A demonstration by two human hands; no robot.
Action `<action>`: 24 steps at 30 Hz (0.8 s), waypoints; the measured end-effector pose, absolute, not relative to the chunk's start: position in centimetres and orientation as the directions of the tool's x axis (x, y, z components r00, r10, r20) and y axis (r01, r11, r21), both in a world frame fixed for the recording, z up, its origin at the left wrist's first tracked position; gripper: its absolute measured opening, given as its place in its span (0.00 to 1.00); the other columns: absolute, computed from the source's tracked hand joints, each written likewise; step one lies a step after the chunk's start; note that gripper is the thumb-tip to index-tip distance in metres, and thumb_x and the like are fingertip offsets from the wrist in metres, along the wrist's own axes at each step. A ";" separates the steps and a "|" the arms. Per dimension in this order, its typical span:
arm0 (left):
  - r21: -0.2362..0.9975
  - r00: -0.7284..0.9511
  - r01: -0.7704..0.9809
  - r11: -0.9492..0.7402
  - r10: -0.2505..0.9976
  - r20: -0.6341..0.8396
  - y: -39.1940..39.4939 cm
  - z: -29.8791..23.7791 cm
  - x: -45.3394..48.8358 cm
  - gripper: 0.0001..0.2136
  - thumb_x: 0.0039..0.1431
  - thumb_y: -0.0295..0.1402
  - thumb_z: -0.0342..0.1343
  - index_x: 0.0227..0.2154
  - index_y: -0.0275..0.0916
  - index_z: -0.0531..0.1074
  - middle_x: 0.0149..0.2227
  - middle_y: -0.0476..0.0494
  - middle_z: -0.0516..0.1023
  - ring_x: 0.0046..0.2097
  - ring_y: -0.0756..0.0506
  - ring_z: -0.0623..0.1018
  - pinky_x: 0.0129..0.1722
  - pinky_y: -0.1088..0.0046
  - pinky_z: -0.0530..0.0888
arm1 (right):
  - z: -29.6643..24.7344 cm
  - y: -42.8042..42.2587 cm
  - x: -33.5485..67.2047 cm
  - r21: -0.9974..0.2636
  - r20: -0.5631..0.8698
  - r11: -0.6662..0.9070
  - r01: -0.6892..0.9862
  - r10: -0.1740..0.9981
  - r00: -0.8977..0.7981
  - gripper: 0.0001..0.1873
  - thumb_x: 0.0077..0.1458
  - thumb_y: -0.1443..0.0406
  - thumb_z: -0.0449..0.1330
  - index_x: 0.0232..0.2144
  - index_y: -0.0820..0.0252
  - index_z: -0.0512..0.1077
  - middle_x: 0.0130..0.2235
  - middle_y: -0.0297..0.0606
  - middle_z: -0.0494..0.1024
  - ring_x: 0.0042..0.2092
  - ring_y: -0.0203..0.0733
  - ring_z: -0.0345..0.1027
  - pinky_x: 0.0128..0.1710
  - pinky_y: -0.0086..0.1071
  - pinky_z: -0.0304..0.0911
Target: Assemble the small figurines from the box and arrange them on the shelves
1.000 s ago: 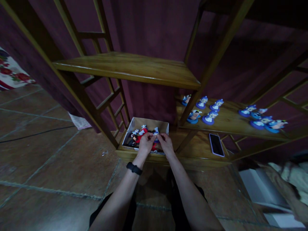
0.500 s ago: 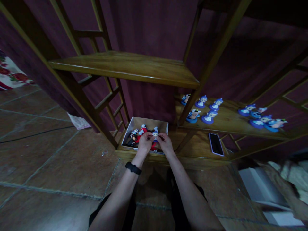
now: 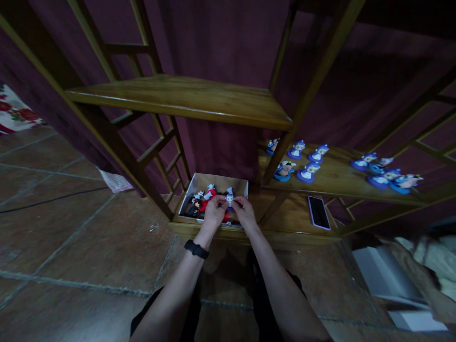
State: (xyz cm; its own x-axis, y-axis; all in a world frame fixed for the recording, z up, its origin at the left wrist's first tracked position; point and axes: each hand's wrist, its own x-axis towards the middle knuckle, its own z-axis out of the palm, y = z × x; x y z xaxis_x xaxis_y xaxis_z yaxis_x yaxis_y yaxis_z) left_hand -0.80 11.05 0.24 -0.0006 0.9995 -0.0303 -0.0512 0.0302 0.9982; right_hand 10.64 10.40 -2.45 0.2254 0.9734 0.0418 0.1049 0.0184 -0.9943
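l. hand (image 3: 214, 209): thumb & fingertips pinch the l. side of a small figurine (image 3: 230, 198) w/ purple cap, pale body & purple base; black wristband (image 3: 196, 249) on that wrist. r. hand (image 3: 245, 211): fingertips closed on the r. side of same, so the piece is held approx. upright btwn both hands, front facing the wearer. position: over the r. part of an open cardboard box (image 3: 223, 179), white outside, brown inside; whether the base touches anything below can't be told. in the box, mostly l. of the held piece: red, white & black figurines (image 3: 204, 205), jumbled, partly hidden by the l. hand. box rests on the low board (image 3: 292, 218) of a wooden unit, below an upper shelf (image 3: 181, 95). same board, r. of box & well apart: phone (image 3: 319, 212), dark screen, pale purple edge. above phone, on the r. shelf (image 3: 338, 175): purple-base figurines (image 3: 308, 172) & blue-base figurines (image 3: 284, 171), nine in all, i.e. five near a post (image 3: 318, 71), four farther r. behind unit: maroon curtain (image 3: 221, 42). floor: brown tiles (image 3: 89, 256), w/ thin dark cable (image 3: 53, 199) at l. & pale boxes (image 3: 388, 275) at far r.
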 end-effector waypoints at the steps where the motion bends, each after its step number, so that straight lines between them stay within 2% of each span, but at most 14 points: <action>1: 0.999 -0.003 -0.040 0.029 1.000 -0.030 11.0 0.3 -0.8 0.06 0.44 0.28 0.56 0.28 0.37 0.69 0.22 0.52 0.70 0.23 0.52 0.69 0.25 0.77 0.67 | -2.5 10.4 10.6 -0.994 0.044 0.019 0.109 0.973 0.228 0.08 0.45 0.61 0.56 0.30 0.56 0.69 0.32 0.32 0.74 0.34 0.39 0.67 0.38 0.32 0.62; 15: 1.000 0.006 -0.017 0.021 1.000 -0.021 11.0 0.2 -0.7 0.05 0.44 0.26 0.54 0.28 0.36 0.69 0.22 0.52 0.70 0.24 0.52 0.70 0.25 0.77 0.68 | -2.4 10.4 10.7 -0.989 0.046 0.011 0.147 0.970 0.238 0.08 0.45 0.60 0.55 0.29 0.55 0.69 0.29 0.31 0.73 0.32 0.38 0.67 0.37 0.32 0.62; 24: 1.000 0.015 -0.027 0.007 1.000 -0.007 11.1 0.2 -0.6 0.06 0.42 0.24 0.53 0.27 0.36 0.69 0.23 0.51 0.71 0.25 0.52 0.70 0.26 0.78 0.67 | -2.3 10.3 10.7 -0.991 0.015 -0.017 0.130 0.970 0.244 0.08 0.45 0.60 0.55 0.31 0.54 0.68 0.30 0.30 0.74 0.34 0.39 0.68 0.37 0.32 0.62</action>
State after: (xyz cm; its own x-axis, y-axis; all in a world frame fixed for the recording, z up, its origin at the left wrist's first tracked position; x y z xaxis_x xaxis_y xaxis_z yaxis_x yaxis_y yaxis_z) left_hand -0.58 11.12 0.22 0.0153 0.9999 -0.0067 -0.0270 0.0071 0.9996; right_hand 10.70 10.27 -2.32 0.2438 0.9697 0.0155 0.1296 -0.0168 -0.9914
